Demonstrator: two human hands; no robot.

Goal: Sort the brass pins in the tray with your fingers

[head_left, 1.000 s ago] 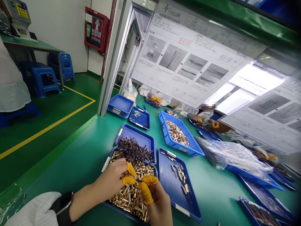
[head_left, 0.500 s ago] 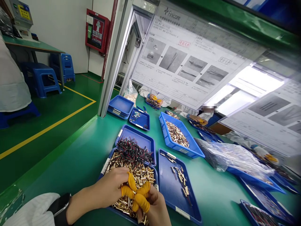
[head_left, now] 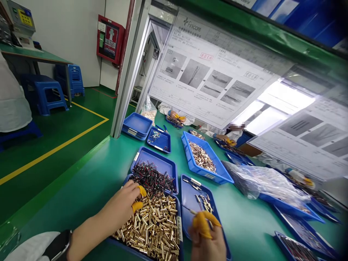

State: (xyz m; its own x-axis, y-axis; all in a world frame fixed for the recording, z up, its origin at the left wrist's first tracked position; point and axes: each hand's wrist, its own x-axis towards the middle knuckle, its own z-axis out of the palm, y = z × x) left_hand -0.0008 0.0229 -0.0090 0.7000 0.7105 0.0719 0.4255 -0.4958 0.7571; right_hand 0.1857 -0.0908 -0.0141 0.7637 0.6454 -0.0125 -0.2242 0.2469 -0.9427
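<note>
Lower centre: a thin pin (head_left: 189, 209) is pinched in the right hand (head_left: 208, 241) over the blue tray (head_left: 187, 226). Brass sleeves (head_left: 154, 226) beside it are touched by the left hand (head_left: 125, 203), fingers curled, grip unclear.

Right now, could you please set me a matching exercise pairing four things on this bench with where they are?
1. left hand
2. right hand
3. wires
4. plastic bag

A. right of the deep bin
B. at the brass pile
C. over the sparse tray, pinching a thin part
D. in the tray behind the brass pile

Pairs: 1-B, 2-C, 3-D, 4-A.
</note>
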